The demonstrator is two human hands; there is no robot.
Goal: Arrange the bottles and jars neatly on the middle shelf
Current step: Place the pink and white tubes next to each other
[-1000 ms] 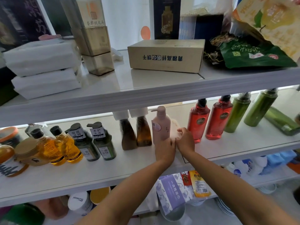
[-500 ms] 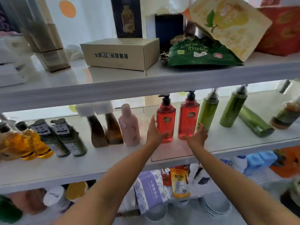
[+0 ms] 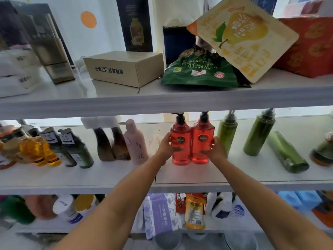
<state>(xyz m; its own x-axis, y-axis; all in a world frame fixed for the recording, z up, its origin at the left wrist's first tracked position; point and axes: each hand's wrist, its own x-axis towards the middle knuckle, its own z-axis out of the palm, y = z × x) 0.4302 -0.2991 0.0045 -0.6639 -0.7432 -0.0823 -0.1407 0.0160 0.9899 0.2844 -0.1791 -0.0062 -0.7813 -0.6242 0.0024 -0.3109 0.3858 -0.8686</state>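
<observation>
While the left red bottle (image 3: 180, 143) & right red bottle (image 3: 202, 141) are standing upright, touching side by side, mid-way along the middle shelf (image 3: 108, 177), the hands are squeezing the pair from outside. Left hand (image 3: 164, 147) is curling round the left one, thumb across its front; right hand (image 3: 217, 150) is curling round the right one. Can't tell if the bases are leaving the shelf.

Going left, past a gap:
- 1 pink bottle (image 3: 136, 143)
- 2 brown bottles (image 3: 104, 145) w/ white caps
- 2 dark-green labelled bottles (image 3: 77, 150)
- 2 amber bottles (image 3: 36, 150)

Going right:
- 3 green bottles: 2 are standing (image 3: 227, 134), 1 lying green bottle (image 3: 286, 152) is resting on its side
- 1 jar (image 3: 324, 152) at the far edge, blurred
</observation>
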